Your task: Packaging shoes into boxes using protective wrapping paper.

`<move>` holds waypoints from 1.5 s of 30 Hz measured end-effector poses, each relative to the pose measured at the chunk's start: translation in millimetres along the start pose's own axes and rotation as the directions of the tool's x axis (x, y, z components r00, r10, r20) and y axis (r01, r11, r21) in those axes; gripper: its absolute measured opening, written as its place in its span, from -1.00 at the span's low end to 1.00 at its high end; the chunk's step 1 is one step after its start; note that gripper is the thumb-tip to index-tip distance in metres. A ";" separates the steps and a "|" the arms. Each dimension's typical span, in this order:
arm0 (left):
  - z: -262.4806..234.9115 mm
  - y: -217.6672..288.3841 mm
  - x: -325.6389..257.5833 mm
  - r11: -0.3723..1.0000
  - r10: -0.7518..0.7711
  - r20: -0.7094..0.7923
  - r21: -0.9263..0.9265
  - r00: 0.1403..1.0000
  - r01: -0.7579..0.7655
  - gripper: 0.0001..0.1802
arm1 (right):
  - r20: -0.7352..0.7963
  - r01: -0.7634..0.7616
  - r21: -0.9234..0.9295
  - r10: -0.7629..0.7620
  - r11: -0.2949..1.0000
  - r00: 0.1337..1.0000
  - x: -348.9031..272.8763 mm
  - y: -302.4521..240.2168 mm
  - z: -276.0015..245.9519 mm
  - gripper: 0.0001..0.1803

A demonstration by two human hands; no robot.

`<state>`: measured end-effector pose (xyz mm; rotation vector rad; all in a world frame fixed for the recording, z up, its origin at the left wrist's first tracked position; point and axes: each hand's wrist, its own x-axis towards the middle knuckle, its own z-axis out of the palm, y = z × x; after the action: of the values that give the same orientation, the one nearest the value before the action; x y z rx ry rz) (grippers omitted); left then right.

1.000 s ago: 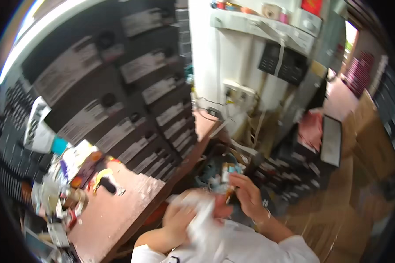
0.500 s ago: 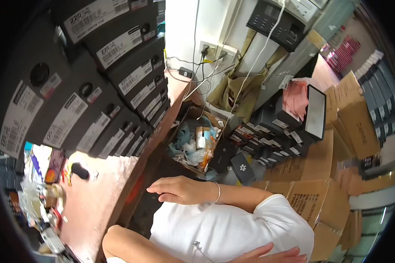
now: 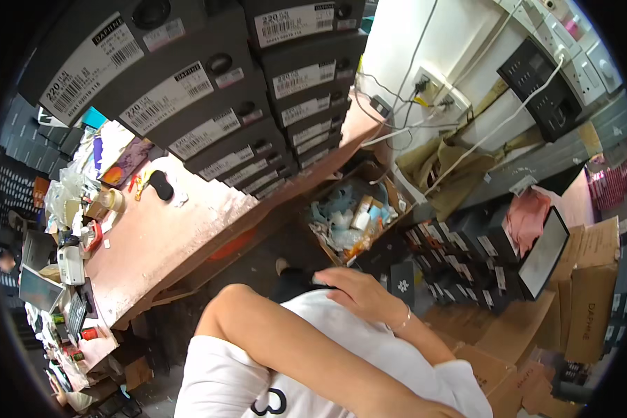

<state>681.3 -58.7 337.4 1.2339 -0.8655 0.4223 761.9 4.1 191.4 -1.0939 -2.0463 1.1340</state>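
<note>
My right hand, with a thin bracelet at the wrist, is held over the front of my white shirt, close to my dark-clad lap. Its fingers are stretched out and it holds nothing. My bare left forearm crosses my body from the elbow toward the lower right. The left hand lies past the bottom edge, hidden from sight. Neither visible arm touches the table, which stands to my left.
Dark shoe boxes with white labels are stacked on the table. An open carton of crumpled plastic stands beyond my lap. To the right are more shoe boxes, pink paper and brown cartons. Cables hang by a wall socket.
The view has swung left, so more of the table shows. My right hand appears farther right, its fingers still stretched. My left hand, earlier spread at the lower right, has left the picture.
</note>
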 end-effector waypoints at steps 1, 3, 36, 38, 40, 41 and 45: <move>-2.2 0.3 2.3 1.000 -0.009 0.004 0.004 1.000 0.009 -0.41 | -0.006 -0.034 -0.001 0.034 0.999 0.999 -6.6 4.3 -4.0 -0.62; -9.1 -4.7 5.0 1.000 -0.012 0.009 0.005 1.000 0.012 -0.40 | -0.049 -0.078 -0.041 0.076 0.996 0.996 -22.3 10.2 -1.5 -0.62; -154.8 -149.9 -349.6 -0.384 -0.291 -0.902 -0.195 -0.319 0.903 -0.55 | 0.079 -0.380 -0.206 0.403 0.902 0.912 -104.7 113.6 9.2 -0.56; -114.4 -107.3 -359.6 -0.215 -0.430 -0.866 -0.176 -0.255 0.961 -0.48 | 0.121 -0.354 -0.240 0.389 0.904 0.913 -92.8 116.2 11.8 -0.56; -65.8 -86.3 -408.8 -0.110 -0.269 -0.940 -0.186 -0.209 0.976 -0.51 | 0.195 -0.281 -0.295 0.345 0.913 0.918 -71.7 114.1 14.4 -0.55; -47.7 -68.9 -423.0 -0.072 -0.146 -0.946 -0.280 -0.288 0.957 -0.52 | 0.222 -0.246 -0.312 0.322 0.918 0.920 -62.4 115.3 14.6 -0.55; 34.5 12.4 -490.3 0.082 0.351 -0.760 -0.556 -0.547 0.827 -0.65 | 0.326 -0.116 -0.384 0.252 0.916 0.911 -12.4 107.4 18.1 -0.55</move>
<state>355.0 -7.0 -26.8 1.3177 2.0839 0.5821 796.1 19.6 88.4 -1.3587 -2.5657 1.1575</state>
